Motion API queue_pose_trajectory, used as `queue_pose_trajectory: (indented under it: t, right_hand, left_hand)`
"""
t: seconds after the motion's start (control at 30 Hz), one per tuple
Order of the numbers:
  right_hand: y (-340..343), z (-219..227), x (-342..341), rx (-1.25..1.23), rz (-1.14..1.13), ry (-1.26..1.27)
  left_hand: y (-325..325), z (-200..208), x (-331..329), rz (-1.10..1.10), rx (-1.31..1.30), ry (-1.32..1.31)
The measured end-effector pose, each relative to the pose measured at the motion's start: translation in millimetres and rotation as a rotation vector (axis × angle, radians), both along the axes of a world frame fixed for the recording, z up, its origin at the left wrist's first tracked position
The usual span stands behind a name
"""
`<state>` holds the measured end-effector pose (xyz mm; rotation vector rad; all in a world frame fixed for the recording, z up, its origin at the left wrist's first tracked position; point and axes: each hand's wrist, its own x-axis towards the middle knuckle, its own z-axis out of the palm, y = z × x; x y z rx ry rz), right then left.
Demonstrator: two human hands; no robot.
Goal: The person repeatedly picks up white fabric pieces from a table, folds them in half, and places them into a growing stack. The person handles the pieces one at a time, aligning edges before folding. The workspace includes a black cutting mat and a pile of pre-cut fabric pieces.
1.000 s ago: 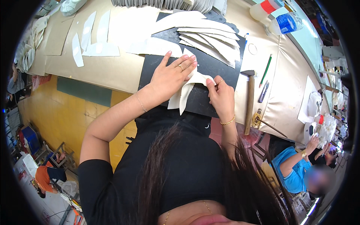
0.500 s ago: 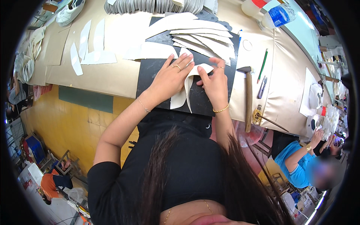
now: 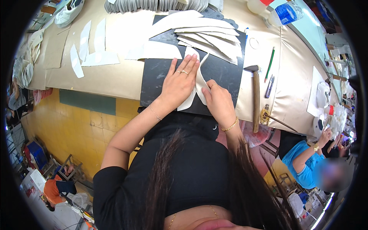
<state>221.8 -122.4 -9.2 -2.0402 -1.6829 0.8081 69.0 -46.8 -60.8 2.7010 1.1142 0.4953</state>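
My left hand (image 3: pixel 181 80) lies flat, fingers stretched together, pressing a curved cream-white piece of material (image 3: pixel 187 103) onto a black board (image 3: pixel 155 74). Much of that piece is hidden beneath the hand. Along its right side a second white flap (image 3: pixel 200 80) stands up on edge; whether the two are joined I cannot tell. Low on this flap my right hand (image 3: pixel 219 100) is closed, thumb and fingers pinching it. A fanned stack of similar white pieces (image 3: pixel 214 34) rests at the board's far side, and another white piece (image 3: pixel 161 50) overlaps its left edge.
A hammer (image 3: pixel 256 99), a green pencil (image 3: pixel 269 65), thread snips (image 3: pixel 269 86) and a ring of yellowish cord (image 3: pixel 264 114) lie right of the board. Several cut white pieces (image 3: pixel 100 58) are at left. Bottles (image 3: pixel 285 15) stand far right. A co-worker in blue (image 3: pixel 301 163) sits at right.
My right hand has come nearer to me and lower along the flap, which was folded over to the right and now stands upright. My left hand stays pressed nearly in place.
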Motion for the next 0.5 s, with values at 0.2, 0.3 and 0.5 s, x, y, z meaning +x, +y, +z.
queue_pose_trajectory:
  t: [0.2, 0.3, 0.5]
  right_hand:
    - [7, 0, -13, -0.022, 0.004, -0.197]
    - [9, -5, -5, -0.002, 0.022, -0.227]
    - [13, -7, 11, 0.037, 0.155, -0.250]
  left_hand:
    - [3, 3, -2, 0.003, 0.043, 0.038]
    - [2, 3, -2, 0.015, 0.044, 0.043]
    - [1, 7, -1, 0.025, 0.012, 0.126]
